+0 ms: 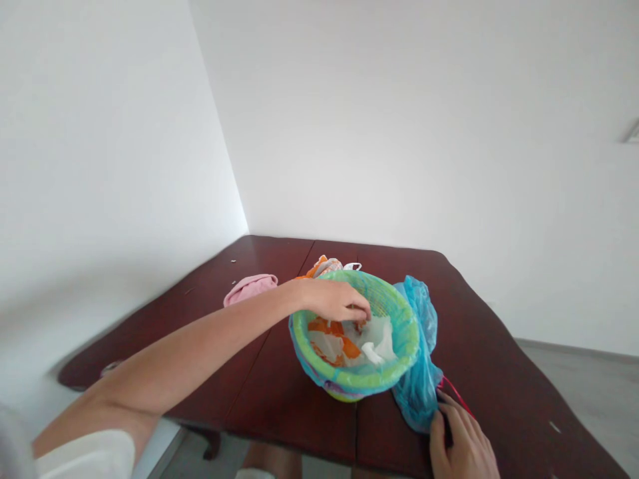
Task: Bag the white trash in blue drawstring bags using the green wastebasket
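Observation:
My left hand [344,303] reaches over the rim of a green basket [387,380] lined with a thin bluish plastic bag. Its fingers are bent together above a small brownish item [360,325], too unclear to name. Crumpled white and orange plastic [332,336] lies inside the basket, with a white piece [378,349] toward the right. Against the basket's right side slumps a crumpled blue plastic bag [420,372]. My right hand [464,436] rests at that bag's lower end, thumb apart from the fingers. A thin red cord [456,394] shows just beyond it.
The basket stands on a dark red wooden table [294,412] with curved edges. A folded pink cloth [252,287] lies left of it. Behind the basket is an orange and white plastic bag [327,267]. White walls border the table's back and left.

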A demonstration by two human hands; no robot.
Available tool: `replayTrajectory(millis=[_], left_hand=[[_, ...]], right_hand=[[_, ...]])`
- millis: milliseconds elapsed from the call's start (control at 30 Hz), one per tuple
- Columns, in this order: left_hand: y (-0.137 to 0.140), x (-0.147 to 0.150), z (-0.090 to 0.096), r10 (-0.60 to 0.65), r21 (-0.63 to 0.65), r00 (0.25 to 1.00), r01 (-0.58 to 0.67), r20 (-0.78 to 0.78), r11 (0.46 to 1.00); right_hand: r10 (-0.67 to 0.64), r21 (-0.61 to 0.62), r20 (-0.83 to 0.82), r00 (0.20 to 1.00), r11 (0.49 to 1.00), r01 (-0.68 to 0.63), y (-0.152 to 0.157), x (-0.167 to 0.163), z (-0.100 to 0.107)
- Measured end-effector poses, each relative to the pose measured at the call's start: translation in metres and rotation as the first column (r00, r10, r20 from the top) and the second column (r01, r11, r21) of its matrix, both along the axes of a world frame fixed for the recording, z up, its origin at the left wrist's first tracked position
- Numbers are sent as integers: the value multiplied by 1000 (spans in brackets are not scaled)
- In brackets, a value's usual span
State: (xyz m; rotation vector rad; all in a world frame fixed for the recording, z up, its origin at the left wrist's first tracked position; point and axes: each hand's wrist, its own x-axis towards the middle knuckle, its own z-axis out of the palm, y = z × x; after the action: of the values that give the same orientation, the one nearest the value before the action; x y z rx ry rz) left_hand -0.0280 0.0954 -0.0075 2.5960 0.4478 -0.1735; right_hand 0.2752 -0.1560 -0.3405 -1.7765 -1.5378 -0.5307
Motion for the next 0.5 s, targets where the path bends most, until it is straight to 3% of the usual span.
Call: replayTrajectory(millis=[100,200,333,500], left_hand=[[-11,-22,15,90,-6,976,-90,199,996],[-31,-32,16,-10,-16,949,16,315,1000],[-54,-21,12,-164,-53,964,179,210,982],[-51,8,4,-201,-107,977,207,67,972]], right_hand=[[11,-17,-36,999,1000,-12,-1,-4,5],[-2,-22,-64,998,1000,1,-1,-8,9],[-19,-34,-89,996,999,16,-1,-11,11],[-27,-45,-102,994,999,22,-2,-13,13]])
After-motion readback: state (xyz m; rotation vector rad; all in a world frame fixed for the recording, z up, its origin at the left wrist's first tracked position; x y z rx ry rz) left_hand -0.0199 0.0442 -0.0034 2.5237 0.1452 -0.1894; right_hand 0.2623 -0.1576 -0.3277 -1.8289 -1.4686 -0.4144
